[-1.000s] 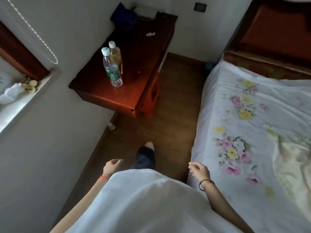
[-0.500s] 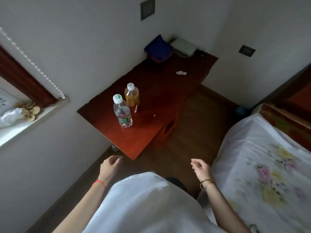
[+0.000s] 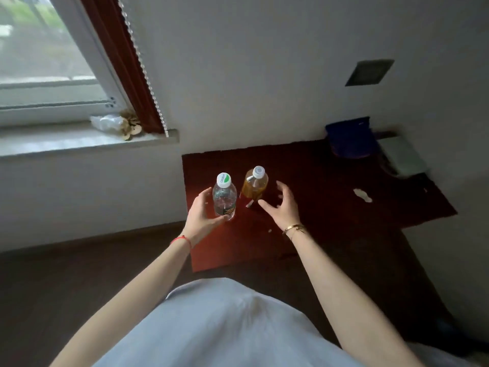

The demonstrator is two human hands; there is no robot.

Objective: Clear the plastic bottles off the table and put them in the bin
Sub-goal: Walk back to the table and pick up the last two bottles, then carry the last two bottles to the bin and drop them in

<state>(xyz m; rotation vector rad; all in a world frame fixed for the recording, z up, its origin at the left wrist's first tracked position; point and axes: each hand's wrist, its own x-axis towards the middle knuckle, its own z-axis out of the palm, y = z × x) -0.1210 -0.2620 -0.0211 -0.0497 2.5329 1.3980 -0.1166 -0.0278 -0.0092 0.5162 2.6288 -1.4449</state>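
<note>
Two plastic bottles stand side by side on the dark red wooden table [image 3: 330,207]. My left hand [image 3: 201,215] wraps around the clear water bottle [image 3: 224,198], which has a white and green cap; the thumb lies on its lower front and the fingers on its left side. The bottle's base rests on the table. The amber drink bottle [image 3: 255,185] with a white cap stands just to the right. My right hand [image 3: 280,205] hovers right of it, fingers spread, not touching it. No bin is in view.
A blue cloth item [image 3: 349,139] and a pale flat box [image 3: 402,157] sit at the table's far right corner by the wall. A white scrap [image 3: 362,195] lies on the table. A windowsill [image 3: 79,140] with clutter is on the left.
I have stepped up to the table and the view now faces the wall. Both hands rose from my waist to the bottles; the left hand closed around the water bottle.
</note>
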